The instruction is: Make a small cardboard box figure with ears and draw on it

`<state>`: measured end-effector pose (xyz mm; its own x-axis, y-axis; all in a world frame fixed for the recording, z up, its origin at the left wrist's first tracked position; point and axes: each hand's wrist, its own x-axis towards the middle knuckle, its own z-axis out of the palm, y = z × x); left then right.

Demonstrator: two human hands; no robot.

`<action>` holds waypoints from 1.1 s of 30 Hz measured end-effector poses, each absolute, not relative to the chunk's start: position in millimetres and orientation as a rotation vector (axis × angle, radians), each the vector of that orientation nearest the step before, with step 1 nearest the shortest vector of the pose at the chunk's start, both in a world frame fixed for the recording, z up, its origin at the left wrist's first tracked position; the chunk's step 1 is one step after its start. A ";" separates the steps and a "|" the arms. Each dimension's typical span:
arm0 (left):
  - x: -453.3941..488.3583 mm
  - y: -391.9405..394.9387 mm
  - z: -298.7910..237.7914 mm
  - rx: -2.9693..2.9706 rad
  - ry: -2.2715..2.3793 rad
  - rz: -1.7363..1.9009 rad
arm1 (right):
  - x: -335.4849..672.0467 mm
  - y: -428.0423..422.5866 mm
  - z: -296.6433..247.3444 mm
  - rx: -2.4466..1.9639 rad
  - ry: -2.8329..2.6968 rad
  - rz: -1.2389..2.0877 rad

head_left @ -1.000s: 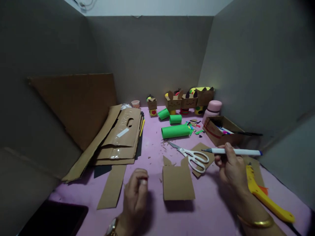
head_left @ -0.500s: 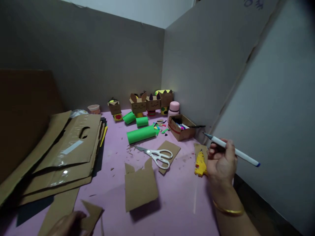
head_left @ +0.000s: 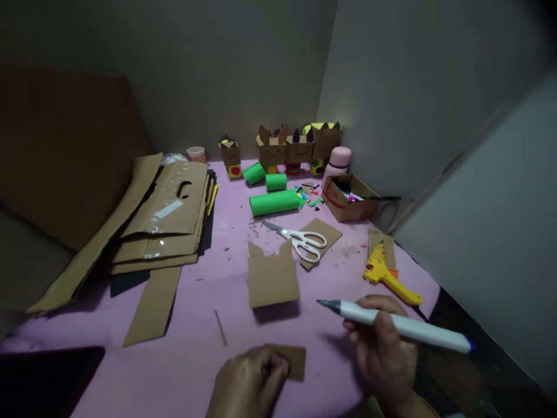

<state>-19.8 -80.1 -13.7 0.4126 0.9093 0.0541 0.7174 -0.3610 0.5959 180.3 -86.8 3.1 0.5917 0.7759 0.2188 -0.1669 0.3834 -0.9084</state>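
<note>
In my right hand (head_left: 387, 363) is a white marker (head_left: 418, 331), held between thumb and fingers, its uncapped dark tip pointing left and its blue end to the right. My left hand (head_left: 246, 383) is closed on a small cardboard piece (head_left: 297, 364) low over the near part of the table; most of that piece is hidden behind the fingers. Just beyond both hands a cardboard square with two ear-like points (head_left: 273, 281) leans up from the pink tabletop (head_left: 174, 377). White-handled scissors (head_left: 304, 244) lie behind it, partly on a flat cardboard piece (head_left: 328, 232).
A yellow glue gun (head_left: 387, 276) lies at the right edge. Further back are green paper rolls (head_left: 276, 202), an open cardboard box (head_left: 348, 203) of pens, a pink bottle (head_left: 337, 162) and several eared cardboard figures (head_left: 272, 152). Cardboard sheets (head_left: 161, 232) are stacked left.
My left hand has come right with the cardboard piece, in front of the eared square. My right hand has lowered the marker toward it, uncovering the glue gun. The view has shifted downward.
</note>
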 end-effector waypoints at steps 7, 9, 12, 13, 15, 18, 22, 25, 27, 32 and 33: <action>-18.8 -86.9 -16.7 2.358 1.478 0.615 | 178.4 -114.8 -21.2 -1.316 -1.405 0.800; -20.2 -89.3 -19.5 2.436 1.387 0.715 | 178.3 -112.3 -20.4 -1.349 -1.425 0.736; -20.2 -89.8 -22.5 2.550 1.338 0.711 | 176.2 -108.0 -17.4 -1.363 -1.401 0.720; -20.0 -89.3 -22.8 2.562 1.339 0.685 | 175.1 -106.9 -16.5 -1.351 -1.418 0.739; -19.6 -88.0 -22.7 2.561 1.338 0.677 | 172.9 -105.3 -15.2 -1.315 -1.484 0.767; -19.7 -86.6 -22.2 2.545 1.340 0.693 | 170.7 -103.5 -15.3 -1.284 -1.577 0.761; -20.7 -87.0 -24.2 2.511 1.362 0.625 | 172.1 -101.7 -17.9 -1.287 -1.622 0.683; -21.9 -88.2 -26.5 2.487 1.370 0.564 | 174.2 -101.3 -19.0 -1.301 -1.608 0.644; -22.8 -88.9 -27.8 2.469 1.376 0.554 | 174.9 -101.5 -18.5 -1.307 -1.609 0.644; -24.8 -89.4 -28.6 2.381 1.382 0.538 | 178.3 -103.9 -20.6 -1.301 -1.578 0.656; -25.1 -89.2 -28.3 2.366 1.377 0.514 | 179.9 -105.0 -23.3 -1.311 -1.535 0.660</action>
